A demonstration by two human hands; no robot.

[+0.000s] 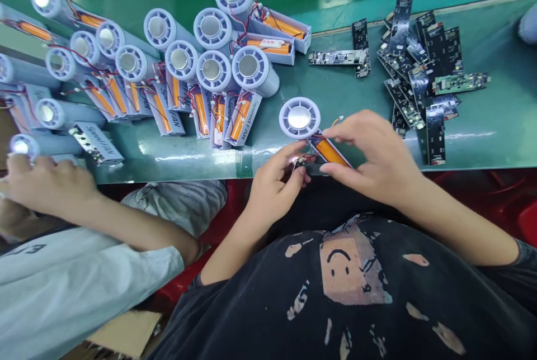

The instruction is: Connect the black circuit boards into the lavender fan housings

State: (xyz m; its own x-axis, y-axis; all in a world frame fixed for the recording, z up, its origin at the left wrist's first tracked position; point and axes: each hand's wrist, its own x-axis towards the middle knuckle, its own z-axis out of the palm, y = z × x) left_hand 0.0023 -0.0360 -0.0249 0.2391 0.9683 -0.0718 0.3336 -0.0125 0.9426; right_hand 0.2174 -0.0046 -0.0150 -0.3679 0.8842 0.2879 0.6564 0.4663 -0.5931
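green bench [344,108], "speed fan" handles [170,117]

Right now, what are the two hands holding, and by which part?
Both hold one fan unit at its open handle: right hand pinches the orange battery end, left hand grips the handle's lower tip by a small dark part.

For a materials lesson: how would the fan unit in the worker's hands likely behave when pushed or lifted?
The fan unit probably rolls if pushed, since its body looks cylindrical. Its thin wires look floppy and easy to snag. The open handle exposing an orange battery suggests fragile handling.
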